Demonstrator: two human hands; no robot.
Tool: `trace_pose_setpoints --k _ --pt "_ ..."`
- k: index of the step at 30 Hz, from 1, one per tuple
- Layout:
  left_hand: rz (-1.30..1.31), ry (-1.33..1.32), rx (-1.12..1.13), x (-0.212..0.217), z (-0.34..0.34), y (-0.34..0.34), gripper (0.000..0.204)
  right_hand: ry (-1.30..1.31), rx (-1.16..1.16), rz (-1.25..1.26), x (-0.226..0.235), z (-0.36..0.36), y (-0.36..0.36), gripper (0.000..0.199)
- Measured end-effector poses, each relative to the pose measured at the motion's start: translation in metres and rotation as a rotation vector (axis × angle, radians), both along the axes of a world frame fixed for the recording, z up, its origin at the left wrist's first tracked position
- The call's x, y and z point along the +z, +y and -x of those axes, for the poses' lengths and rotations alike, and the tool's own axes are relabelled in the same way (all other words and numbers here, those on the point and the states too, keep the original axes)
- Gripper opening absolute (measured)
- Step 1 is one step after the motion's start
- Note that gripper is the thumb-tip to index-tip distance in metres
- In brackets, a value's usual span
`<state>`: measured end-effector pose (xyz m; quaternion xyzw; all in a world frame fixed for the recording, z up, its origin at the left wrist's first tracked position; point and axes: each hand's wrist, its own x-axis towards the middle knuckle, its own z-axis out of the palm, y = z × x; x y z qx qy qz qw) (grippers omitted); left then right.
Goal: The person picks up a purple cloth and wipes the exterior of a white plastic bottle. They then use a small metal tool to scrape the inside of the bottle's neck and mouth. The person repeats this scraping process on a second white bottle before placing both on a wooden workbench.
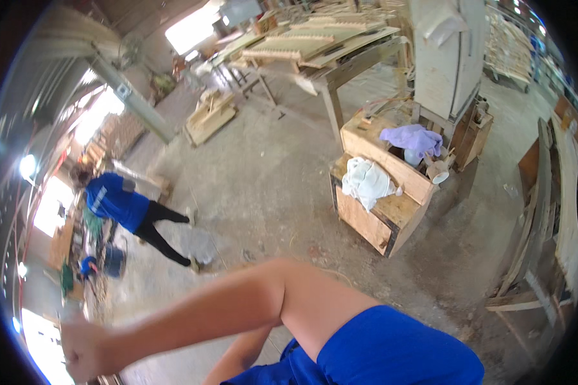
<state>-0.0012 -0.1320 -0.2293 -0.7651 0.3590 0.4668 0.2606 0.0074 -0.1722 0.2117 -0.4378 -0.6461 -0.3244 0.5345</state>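
Note:
My right arm in a blue sleeve comes in from the lower right, bends at the elbow and crosses to the lower left. At its end my right hand [87, 351] is curled closed like a fist and slightly blurred; whatever it may hold is hidden. Below it only part of my left forearm [243, 355] shows, and my left hand is out of the picture. Bright window light lies behind my right hand.
A co-worker [119, 202] in a blue shirt stands at the left, near a dark bucket [113, 261]. A wooden box bench [366, 221] bears a white cloth [366, 183] and a purple cloth [412, 137]. Behind is a table [340, 70] of wooden panels; boards [566, 212] lean at right.

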Motion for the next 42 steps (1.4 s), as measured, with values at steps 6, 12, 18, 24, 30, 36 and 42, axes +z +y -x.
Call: trace_pose_setpoints --k 6,12,18,24,30,36,42 --pt "-0.042 0.036 -0.044 -0.006 0.005 0.000 0.032 0.160 0.133 0.001 0.004 -0.017 -0.028 0.027" --pt "0.033 -0.171 -0.017 0.006 -0.014 -0.006 0.028 0.105 -0.190 0.240 -0.099 -0.116 -0.033 0.030" --pt "0.183 -0.170 0.130 0.003 -0.013 -0.012 0.029 0.301 -0.409 0.328 -0.238 -0.159 -0.086 0.026" --pt "0.958 -0.575 0.882 0.035 -0.039 0.009 0.034 0.562 0.053 0.454 -0.274 -0.181 -0.168 0.034" --pt "1.852 -0.411 0.907 0.187 -0.128 -0.089 0.037 0.659 0.196 0.225 -0.256 -0.137 -0.228 0.031" --pt "1.544 -0.102 0.502 0.265 -0.109 -0.156 0.039 0.543 0.132 -0.421 -0.222 -0.071 -0.258 0.037" --pt "1.608 -0.499 0.278 0.296 -0.079 -0.191 0.049 1.064 0.056 -0.917 -0.229 -0.041 -0.278 0.048"
